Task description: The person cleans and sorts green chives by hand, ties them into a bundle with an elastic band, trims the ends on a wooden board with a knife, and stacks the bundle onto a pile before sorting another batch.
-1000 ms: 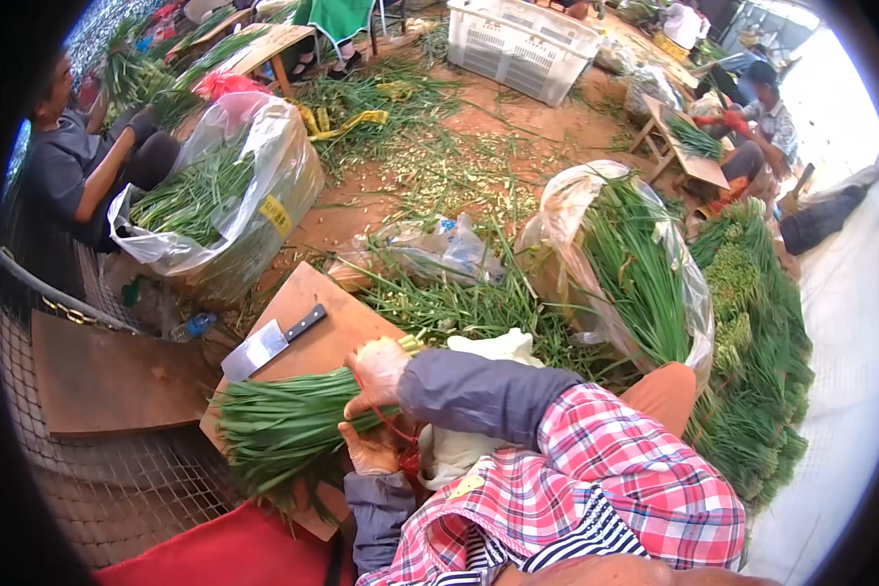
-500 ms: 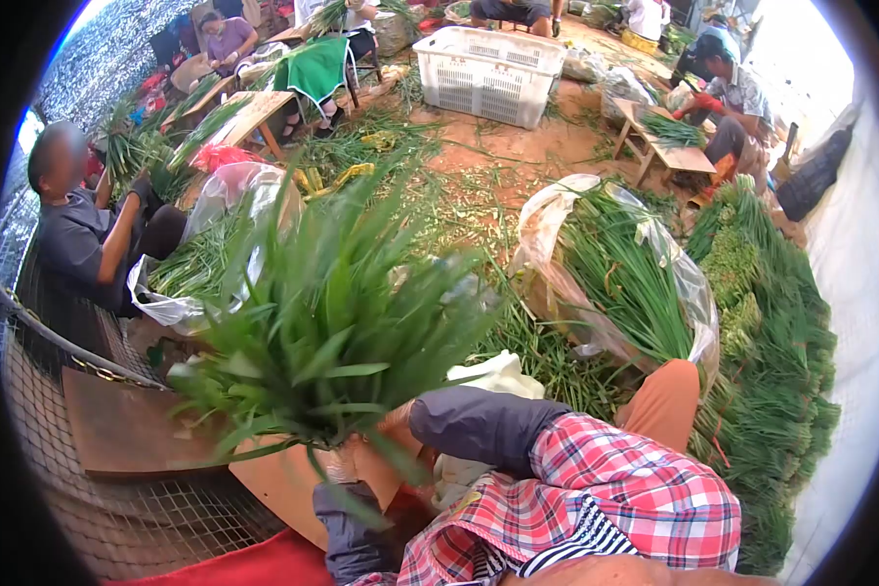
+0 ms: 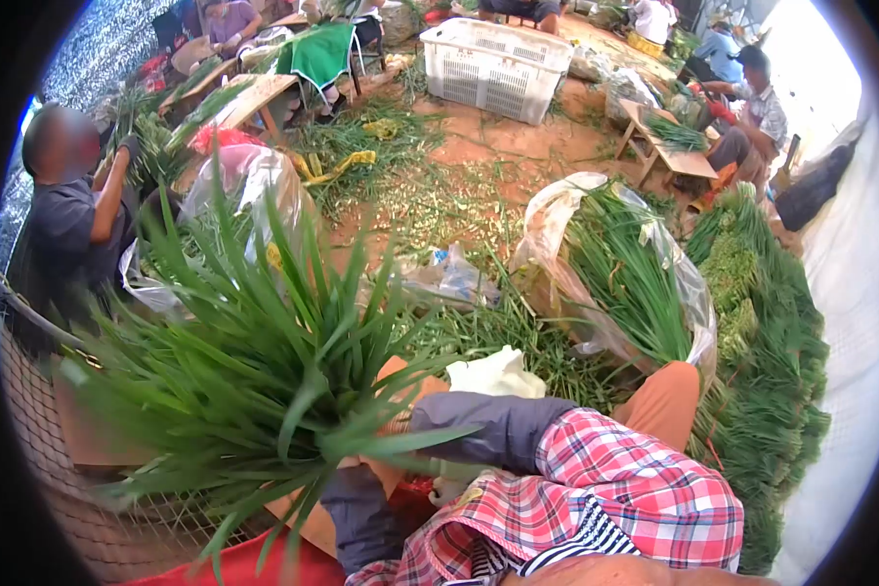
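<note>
A large, leafy bunch of garlic chives (image 3: 293, 361) fans out in front of me, its leaf tips up and to the left. My right hand (image 3: 397, 420), below a grey sleeve cover, is closed around the bunch near its lower end. Leaves cover most of my left hand (image 3: 354, 461), which meets the base of the same bunch from below; its fingers barely show. Under the bunch, a wooden board (image 3: 308, 518) shows in part. A white cloth or bag (image 3: 498, 374) lies just beyond my right forearm.
An open plastic bag of chives (image 3: 620, 269) stands ahead right, beside a long pile of chives (image 3: 776, 391). A white crate (image 3: 498, 73) stands farther back. On the left sits a co-worker (image 3: 73, 215) near wire mesh (image 3: 34, 410). Trimmings cover the ground (image 3: 469, 205).
The bunch has swung left and down, its leaves now spreading lower toward the mesh. Both my hands stay at its base. The co-worker on the left has raised a gloved hand.
</note>
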The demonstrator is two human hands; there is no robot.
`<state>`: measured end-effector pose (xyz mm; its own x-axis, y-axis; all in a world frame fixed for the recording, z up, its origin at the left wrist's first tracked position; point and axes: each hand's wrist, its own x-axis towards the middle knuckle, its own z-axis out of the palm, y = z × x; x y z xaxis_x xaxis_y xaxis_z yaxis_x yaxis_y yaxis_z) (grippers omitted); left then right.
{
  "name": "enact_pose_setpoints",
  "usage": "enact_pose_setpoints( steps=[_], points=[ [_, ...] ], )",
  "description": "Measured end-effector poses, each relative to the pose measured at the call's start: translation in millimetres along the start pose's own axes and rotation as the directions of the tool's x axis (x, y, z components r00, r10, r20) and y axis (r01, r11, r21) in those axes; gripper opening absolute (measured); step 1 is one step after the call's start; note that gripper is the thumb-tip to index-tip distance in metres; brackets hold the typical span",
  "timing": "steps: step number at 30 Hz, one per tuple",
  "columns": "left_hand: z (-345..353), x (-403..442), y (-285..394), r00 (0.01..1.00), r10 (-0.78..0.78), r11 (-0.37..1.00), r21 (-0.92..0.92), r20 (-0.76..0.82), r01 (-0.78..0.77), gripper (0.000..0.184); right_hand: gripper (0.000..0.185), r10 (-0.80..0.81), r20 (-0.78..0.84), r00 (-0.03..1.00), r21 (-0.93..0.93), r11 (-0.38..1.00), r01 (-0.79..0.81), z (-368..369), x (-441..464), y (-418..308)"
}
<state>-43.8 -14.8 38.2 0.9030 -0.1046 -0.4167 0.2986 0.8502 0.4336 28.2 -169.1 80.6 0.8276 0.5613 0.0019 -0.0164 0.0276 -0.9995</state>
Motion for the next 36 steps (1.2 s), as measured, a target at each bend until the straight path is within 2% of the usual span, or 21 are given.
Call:
enact_pose_setpoints(
  steps=[5,8,10,12,14,15,16,17,18,19,20,21,22,24,25,28,31,32,34,35,36],
  points=[
    [11,-7,0,0.999,0.036,0.999,0.03,-0.004,-0.036,0.039,0.068,0.037,0.06,0.998,-0.018,0.999,-0.036,11,-3,15],
    [27,-17,15,0.994,0.101,0.971,0.214,0.041,-0.107,0.038,0.066,0.027,0.019,0.999,-0.022,0.999,-0.026,18,-1,25],
    [47,-22,36,0.98,0.159,0.886,0.421,0.123,-0.197,0.038,0.065,-0.002,-0.051,0.999,-0.009,1.0,0.002,20,-3,25],
    [78,-17,71,0.944,0.203,0.648,0.688,0.259,-0.328,0.038,0.06,-0.096,-0.146,0.985,0.072,0.992,0.107,28,-4,21],
    [105,-6,99,0.897,0.199,0.263,0.86,0.394,-0.436,0.039,0.056,-0.162,-0.239,0.957,0.184,0.96,0.209,48,-3,13],
    [115,3,103,0.881,0.189,0.015,0.896,0.434,-0.445,0.039,0.056,-0.16,-0.131,0.978,0.203,0.962,0.185,45,-5,21],
    [116,12,102,0.881,0.176,-0.231,0.889,0.439,-0.396,0.039,0.054,0.153,-0.078,0.985,0.367,0.923,-0.114,48,-9,25],
    [100,24,95,0.844,0.188,-0.533,0.774,0.502,-0.342,0.037,0.055,0.445,0.047,0.895,0.483,0.774,-0.41,54,-14,29],
    [100,26,85,0.902,0.174,-0.487,0.83,0.395,-0.27,0.038,0.06,0.665,0.101,0.74,0.583,0.563,-0.585,59,-22,10],
    [64,44,79,0.923,-0.011,-0.643,0.704,0.384,-0.301,0.039,0.063,0.718,0.305,0.626,0.398,0.501,-0.768,44,-27,0],
    [44,44,67,0.92,0.051,-0.675,0.692,0.389,-0.255,0.042,0.059,0.712,0.392,0.583,0.388,0.447,-0.806,42,-32,24],
    [37,36,67,0.892,0.075,-0.658,0.694,0.447,-0.292,0.043,0.055,0.7,0.321,0.637,0.38,0.521,-0.764,39,-41,20],
    [32,32,73,0.85,0.096,-0.643,0.684,0.518,-0.344,0.044,0.05,0.741,0.299,0.602,0.392,0.48,-0.785,35,-46,8],
    [23,13,87,0.911,0.181,-0.672,0.723,0.371,-0.16,0.044,0.048,0.762,0.222,0.609,0.442,0.478,-0.759,26,-55,5],
    [8,7,97,0.91,0.207,-0.677,0.724,0.359,-0.131,0.042,0.047,0.754,0.204,0.625,0.45,0.495,-0.743,21,-62,9],
    [-43,5,138,0.943,0.286,-0.275,0.957,0.168,-0.087,0.035,0.044,0.74,0.196,0.644,0.47,0.505,-0.724,13,-67,8],
    [-70,0,161,0.817,0.51,-0.047,0.957,0.269,-0.286,0.031,0.042,0.758,0.245,0.605,0.448,0.465,-0.763,15,-66,14],
    [-73,1,165,0.816,0.507,-0.092,0.958,0.279,-0.27,0.031,0.042,0.763,0.267,0.588,0.437,0.448,-0.78,16,-63,15],
    [-30,-7,170,0.817,0.491,-0.18,0.953,0.303,-0.245,0.032,0.053,0.755,0.287,0.59,0.447,0.439,-0.779,21,-61,15],
    [-13,-10,163,0.794,0.484,-0.17,0.93,0.368,-0.327,0.033,0.058,0.751,0.293,0.591,0.45,0.437,-0.779,24,-60,13],
    [-4,-8,157,0.791,0.441,-0.268,0.904,0.423,-0.334,0.033,0.064,0.749,0.297,0.592,0.456,0.433,-0.777,25,-59,13]
  ],
)
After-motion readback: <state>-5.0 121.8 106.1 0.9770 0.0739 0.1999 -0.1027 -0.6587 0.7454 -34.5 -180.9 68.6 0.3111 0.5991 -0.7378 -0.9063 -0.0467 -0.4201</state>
